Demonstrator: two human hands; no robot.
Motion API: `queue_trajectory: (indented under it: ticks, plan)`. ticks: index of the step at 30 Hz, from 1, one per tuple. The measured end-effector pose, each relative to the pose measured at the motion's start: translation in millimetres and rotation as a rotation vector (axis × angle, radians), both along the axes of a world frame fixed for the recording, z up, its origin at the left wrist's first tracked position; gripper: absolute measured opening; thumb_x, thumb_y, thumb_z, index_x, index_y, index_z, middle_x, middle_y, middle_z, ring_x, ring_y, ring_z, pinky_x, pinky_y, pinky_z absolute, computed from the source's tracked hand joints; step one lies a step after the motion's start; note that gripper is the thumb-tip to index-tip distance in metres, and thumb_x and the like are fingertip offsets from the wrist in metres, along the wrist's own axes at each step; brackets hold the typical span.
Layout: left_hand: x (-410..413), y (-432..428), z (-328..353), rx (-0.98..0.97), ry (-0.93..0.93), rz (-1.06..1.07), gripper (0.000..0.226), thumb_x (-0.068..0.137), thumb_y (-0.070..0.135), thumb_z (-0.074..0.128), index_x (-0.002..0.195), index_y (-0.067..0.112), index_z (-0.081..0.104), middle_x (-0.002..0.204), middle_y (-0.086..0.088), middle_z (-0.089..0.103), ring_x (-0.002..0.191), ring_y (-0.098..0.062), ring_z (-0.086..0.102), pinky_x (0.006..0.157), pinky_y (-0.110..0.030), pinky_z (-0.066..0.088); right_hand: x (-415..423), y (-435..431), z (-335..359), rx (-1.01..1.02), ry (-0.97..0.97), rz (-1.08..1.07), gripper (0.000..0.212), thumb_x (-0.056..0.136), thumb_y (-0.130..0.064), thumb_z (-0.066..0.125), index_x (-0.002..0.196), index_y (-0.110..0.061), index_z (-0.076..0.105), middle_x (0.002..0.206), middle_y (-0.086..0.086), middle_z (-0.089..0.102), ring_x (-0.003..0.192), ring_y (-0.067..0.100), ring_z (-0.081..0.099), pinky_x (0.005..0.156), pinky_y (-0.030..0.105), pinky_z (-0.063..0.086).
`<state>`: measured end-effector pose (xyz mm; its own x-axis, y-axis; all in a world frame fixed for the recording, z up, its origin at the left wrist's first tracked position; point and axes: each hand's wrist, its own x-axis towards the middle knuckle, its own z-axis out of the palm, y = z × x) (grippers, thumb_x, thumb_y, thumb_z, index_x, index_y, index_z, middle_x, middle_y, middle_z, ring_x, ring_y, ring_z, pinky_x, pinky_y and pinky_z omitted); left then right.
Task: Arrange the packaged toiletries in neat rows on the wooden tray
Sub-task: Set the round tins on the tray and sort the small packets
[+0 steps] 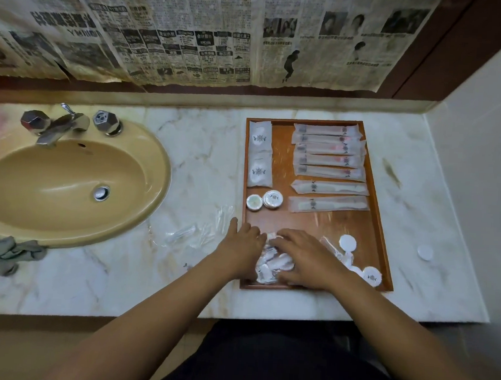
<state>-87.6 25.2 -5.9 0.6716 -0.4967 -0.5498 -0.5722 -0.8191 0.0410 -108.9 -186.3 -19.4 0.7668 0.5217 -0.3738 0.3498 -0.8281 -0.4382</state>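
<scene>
Right grip (306,259) is clasping a heap of sachets (271,263) at the near left corner of the tray (314,222), its fingers curling over the top and its thumb tucking in at the near side. Left grip (242,241) is lying against the heap's left side, its thumb stretching out across the tray's left rim. Its fingertips are meeting those of the right grip at a small packet (271,236); whether it is grasping or only touching cannot be told.

The tray is lying on the bench (201,158), to the right of the sink (70,180). Five toothbrush packs (328,150) are lying in parallel rows across the tray's far right part, and two comb packs (329,195) are lying below them in the same direction. Two pouches (260,154) are lying end to end along the left rim, with two tins (264,200) sitting side by side just nearer, touching each other. White discs (347,243) are lying loose by the near right corner, just beside the right grip.

One lone disc (425,252) is lying on the bench right of the tray. Clear wrappers (194,233) are lying on the bench left of it. A cloth (5,252) is lying near the sink's front edge, and newspaper (193,33) is hanging on the wall behind.
</scene>
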Motion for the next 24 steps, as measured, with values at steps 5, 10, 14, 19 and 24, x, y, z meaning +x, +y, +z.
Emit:
queue_trajectory:
  ticks: [5, 10, 14, 19, 24]
  plan:
    - [-11.7, -11.8, -5.6, 0.036, -0.054, 0.016, 0.060, 0.089, 0.018, 0.062, 0.145, 0.011, 0.041, 0.128, -0.013, 0.050, 0.119, -0.034, 0.047, 0.103, -0.049, 0.031, -16.2, -3.8, -18.6, -0.046, -0.090, -0.002, 0.064, 0.080, -0.038, 0.080, 0.138, -0.029, 0.057, 0.145, 0.006, 0.050, 0.130, 0.031, 0.049, 0.106, 0.046, 0.043]
    - [-16.7, -44.2, -6.9, -0.157, 0.074, 0.120, 0.048, 0.091, 0.007, 0.060, 0.137, 0.008, 0.046, 0.118, -0.014, 0.048, 0.090, -0.034, 0.064, 0.071, -0.039, 0.047, -18.4, -35.8, -6.7, -0.002, -0.149, -0.057, 0.038, 0.076, -0.020, 0.081, 0.114, -0.025, 0.073, 0.124, 0.005, 0.063, 0.107, 0.030, 0.060, 0.085, 0.042, 0.053]
    - [-13.0, -78.8, -14.1, -0.272, 0.113, 0.166, 0.043, 0.094, 0.006, 0.058, 0.136, 0.007, 0.048, 0.118, -0.015, 0.047, 0.084, -0.036, 0.062, 0.074, -0.046, 0.055, -13.2, -70.3, -0.5, -0.039, -0.177, -0.117, 0.036, 0.078, -0.009, 0.079, 0.111, -0.022, 0.076, 0.119, 0.004, 0.066, 0.108, 0.028, 0.059, 0.078, 0.042, 0.055]
    - [-6.3, -119.7, -17.5, -0.419, 0.174, 0.241, 0.045, 0.090, 0.029, 0.071, 0.128, 0.011, 0.055, 0.109, -0.012, 0.049, 0.081, -0.037, 0.062, 0.075, -0.044, 0.053, -2.7, -112.5, 9.2, -0.087, -0.165, -0.217, 0.031, 0.080, -0.012, 0.076, 0.111, -0.021, 0.078, 0.112, 0.004, 0.070, 0.103, 0.030, 0.062, 0.086, 0.041, 0.050]
    - [-0.9, -152.1, -15.6, -0.458, 0.252, 0.208, 0.048, 0.085, 0.026, 0.075, 0.129, 0.018, 0.057, 0.111, -0.009, 0.056, 0.097, -0.032, 0.062, 0.084, -0.039, 0.052, -9.0, -143.6, 16.5, -0.187, -0.175, -0.304, 0.030, 0.089, -0.029, 0.066, 0.118, -0.034, 0.071, 0.117, -0.007, 0.066, 0.113, 0.020, 0.059, 0.099, 0.042, 0.029]
